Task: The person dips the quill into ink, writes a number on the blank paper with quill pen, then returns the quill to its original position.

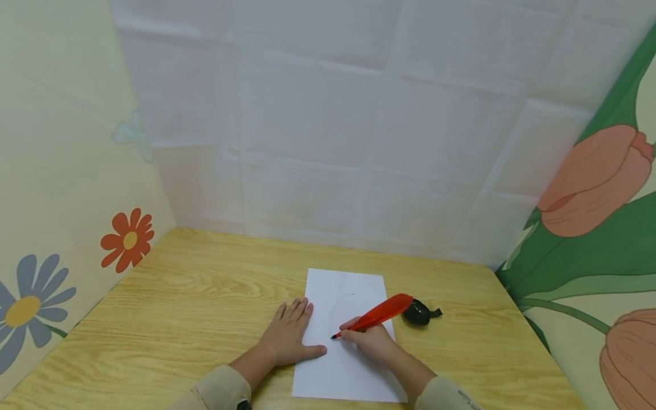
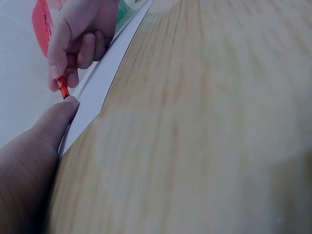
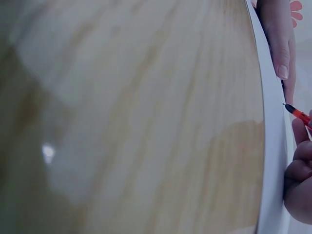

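Note:
A sheet of white paper (image 1: 328, 381) lies on the wooden table, with a thin curved line drawn on its upper half. In the head view my right hand (image 1: 373, 343) pinches a red feather pen (image 1: 376, 314) between thumb and fingers, its dark tip at the paper near the lower end of that line. My left hand (image 1: 288, 335) lies spread across the paper's left edge, thumb on the sheet and fingers pointing away. The left wrist view shows the left thumb (image 2: 53, 119) close to the pen (image 2: 62, 87). The pen's black tip (image 3: 288, 107) also appears in the right wrist view.
A glossy black rounded object (image 1: 417, 313) with a short dark tab rests right of the paper. White cloth (image 1: 318, 125) hangs behind the table (image 1: 205, 285). Flower-printed panels stand on the left (image 1: 61, 171) and right (image 1: 589, 285).

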Tool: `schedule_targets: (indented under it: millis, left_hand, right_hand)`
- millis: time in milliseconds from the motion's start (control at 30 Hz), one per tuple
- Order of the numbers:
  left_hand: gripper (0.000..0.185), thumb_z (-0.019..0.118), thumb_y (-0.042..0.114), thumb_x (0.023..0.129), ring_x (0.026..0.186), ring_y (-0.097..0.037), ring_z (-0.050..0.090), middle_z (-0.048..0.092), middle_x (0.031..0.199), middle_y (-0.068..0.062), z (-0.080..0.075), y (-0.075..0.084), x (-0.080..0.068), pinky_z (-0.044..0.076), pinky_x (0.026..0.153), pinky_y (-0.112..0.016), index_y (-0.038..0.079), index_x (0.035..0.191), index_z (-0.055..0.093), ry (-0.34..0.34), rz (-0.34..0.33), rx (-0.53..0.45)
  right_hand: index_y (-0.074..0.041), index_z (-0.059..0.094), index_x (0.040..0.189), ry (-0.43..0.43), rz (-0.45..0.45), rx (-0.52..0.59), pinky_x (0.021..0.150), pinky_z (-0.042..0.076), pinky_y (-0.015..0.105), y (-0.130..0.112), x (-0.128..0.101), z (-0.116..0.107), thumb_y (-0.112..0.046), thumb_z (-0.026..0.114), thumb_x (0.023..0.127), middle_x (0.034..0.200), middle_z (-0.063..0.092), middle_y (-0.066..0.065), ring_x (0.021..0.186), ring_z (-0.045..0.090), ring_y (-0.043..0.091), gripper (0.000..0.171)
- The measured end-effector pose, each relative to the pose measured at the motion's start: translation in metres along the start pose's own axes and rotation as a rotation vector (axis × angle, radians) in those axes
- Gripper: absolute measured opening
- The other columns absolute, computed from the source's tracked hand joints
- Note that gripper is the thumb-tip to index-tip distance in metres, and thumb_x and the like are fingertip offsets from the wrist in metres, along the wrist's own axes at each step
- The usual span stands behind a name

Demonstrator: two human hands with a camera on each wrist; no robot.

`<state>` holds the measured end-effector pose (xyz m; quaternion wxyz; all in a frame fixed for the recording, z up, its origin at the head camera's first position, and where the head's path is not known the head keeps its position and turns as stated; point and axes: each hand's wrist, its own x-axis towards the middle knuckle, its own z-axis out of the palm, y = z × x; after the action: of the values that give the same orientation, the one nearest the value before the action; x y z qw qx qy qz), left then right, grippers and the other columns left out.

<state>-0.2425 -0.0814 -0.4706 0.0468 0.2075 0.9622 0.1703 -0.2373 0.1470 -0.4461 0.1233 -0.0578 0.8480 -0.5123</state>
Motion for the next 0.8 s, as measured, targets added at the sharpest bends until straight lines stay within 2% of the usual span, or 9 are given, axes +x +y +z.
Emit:
schedule_targets:
  millis: [367,633,800]
  left_hand:
    - [0.108,0.054,0.077,0.080,0.152,-0.034,0.016,0.023,0.162,-0.017,0.0005,0.0004,-0.0004,0.008,0.122,-0.055,0.002,0.153,0.029,0.003,-0.003,-0.004]
    - [0.108,0.052,0.078,0.080,0.152,-0.033,0.018,0.024,0.162,-0.017,0.0003,0.0017,-0.0007,0.010,0.122,-0.056,0.002,0.153,0.030,0.010,-0.005,0.004]
    - [0.108,0.052,0.078,0.080,0.152,-0.033,0.018,0.025,0.161,-0.017,0.0000,0.0017,-0.0010,0.011,0.122,-0.056,0.002,0.153,0.030,0.013,-0.001,0.008]
  right_hand:
    - [-0.007,0.073,0.105,-0.032,0.029,-0.005,0.072,0.043,0.027,0.0010,-0.0048,-0.0029,-0.021,0.072,0.088,0.095,0.073,0.003,0.081,0.055,0.014,0.022]
    - [-0.008,0.073,0.107,-0.050,0.050,-0.008,0.068,0.043,0.027,0.0021,-0.0083,-0.0054,-0.022,0.072,0.089,0.091,0.071,0.001,0.077,0.053,0.014,0.023]
    - [-0.009,0.073,0.106,-0.059,0.061,-0.009,0.071,0.042,0.028,0.0030,-0.0101,-0.0070,-0.023,0.072,0.088,0.094,0.072,0.002,0.080,0.054,0.014,0.023]
